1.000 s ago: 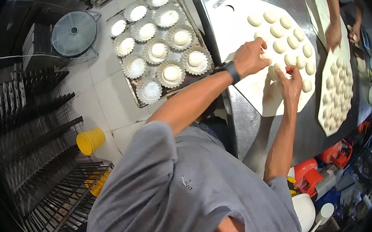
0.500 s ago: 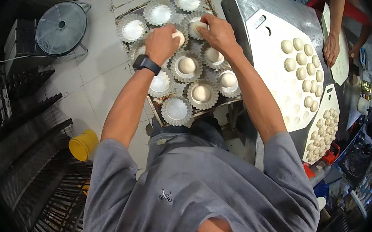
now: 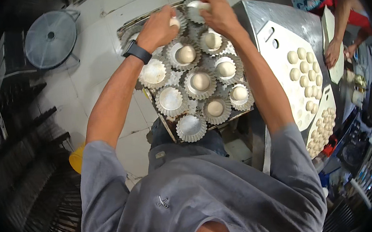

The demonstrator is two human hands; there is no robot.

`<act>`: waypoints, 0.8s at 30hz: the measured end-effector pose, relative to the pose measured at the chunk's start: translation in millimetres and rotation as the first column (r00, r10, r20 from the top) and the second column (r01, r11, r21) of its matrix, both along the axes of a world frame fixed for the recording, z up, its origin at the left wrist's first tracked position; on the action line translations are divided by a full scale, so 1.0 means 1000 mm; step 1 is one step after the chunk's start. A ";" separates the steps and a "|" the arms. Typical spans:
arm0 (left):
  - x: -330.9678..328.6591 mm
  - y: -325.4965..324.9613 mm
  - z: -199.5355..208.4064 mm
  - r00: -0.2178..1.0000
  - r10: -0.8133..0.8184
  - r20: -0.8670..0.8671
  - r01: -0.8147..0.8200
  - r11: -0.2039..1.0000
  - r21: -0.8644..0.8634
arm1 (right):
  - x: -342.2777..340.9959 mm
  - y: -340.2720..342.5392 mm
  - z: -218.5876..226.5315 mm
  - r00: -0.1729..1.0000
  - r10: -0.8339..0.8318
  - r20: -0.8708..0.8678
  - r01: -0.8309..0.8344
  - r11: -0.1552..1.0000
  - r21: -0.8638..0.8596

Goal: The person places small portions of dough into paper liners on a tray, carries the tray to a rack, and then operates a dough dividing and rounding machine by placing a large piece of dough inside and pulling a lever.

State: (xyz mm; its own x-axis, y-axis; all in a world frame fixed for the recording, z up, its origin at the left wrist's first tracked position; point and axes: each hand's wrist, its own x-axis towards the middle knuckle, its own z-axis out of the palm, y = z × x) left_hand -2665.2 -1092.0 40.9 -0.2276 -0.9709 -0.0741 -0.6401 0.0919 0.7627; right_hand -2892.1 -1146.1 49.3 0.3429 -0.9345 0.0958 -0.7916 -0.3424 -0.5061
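Note:
My left hand (image 3: pixel 157 28), with a dark watch on its wrist, pinches a dough ball (image 3: pixel 174 22) over a fluted metal tin at the far side of the tray. My right hand (image 3: pixel 221 15) is closed on another dough ball (image 3: pixel 204 7) at the far fluted tin (image 3: pixel 194 13) beside it. Nearer me, round pale dough balls sit in several tins, one of them a middle tin (image 3: pixel 200 83). Along the left side, a fluted tin (image 3: pixel 170 98) and a front tin (image 3: pixel 191 128) hold no dough. My fingers partly hide both held balls.
The dark baking tray (image 3: pixel 167 126) carries the tins. To the right, a metal table (image 3: pixel 250 13) bears a white board (image 3: pixel 275 69) and a smaller board (image 3: pixel 327 98), both with dough balls. A co-worker's hands (image 3: pixel 333 52) rest by another board. A fan (image 3: pixel 51 39) and yellow bucket (image 3: pixel 78 158) stand left.
Both hands have moved to the far row of tins. Dough balls now sit in the two tins they were over before. The view has shifted, so the tray appears lower and farther right.

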 end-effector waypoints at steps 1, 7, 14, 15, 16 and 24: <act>0.003 -0.002 -0.003 0.980 -0.050 0.193 0.076 0.988 -0.133 | 0.003 -0.005 -0.012 0.988 0.041 -0.149 -0.062 0.989 -0.133; -0.007 0.007 -0.003 0.914 0.036 0.404 0.179 0.857 -0.483 | -0.011 0.025 -0.015 0.977 -0.111 -0.184 0.036 0.928 -0.370; -0.149 0.035 0.026 0.986 -0.126 0.107 0.165 0.785 -0.597 | -0.288 0.125 0.017 0.869 -0.467 0.162 0.490 0.768 -0.413; -0.182 0.034 0.028 0.981 -0.182 0.074 0.190 0.787 -0.587 | -0.315 0.132 0.036 0.815 -0.580 0.002 0.534 0.749 -0.391; -0.222 0.032 0.027 0.970 -0.242 0.033 0.216 0.788 -0.576 | -0.335 0.138 0.053 0.725 -0.669 -0.167 0.579 0.722 -0.379; -0.402 0.018 0.013 0.950 -0.162 0.266 0.268 0.861 -0.432 | -0.381 0.145 0.044 0.833 -0.533 0.150 0.538 0.843 0.012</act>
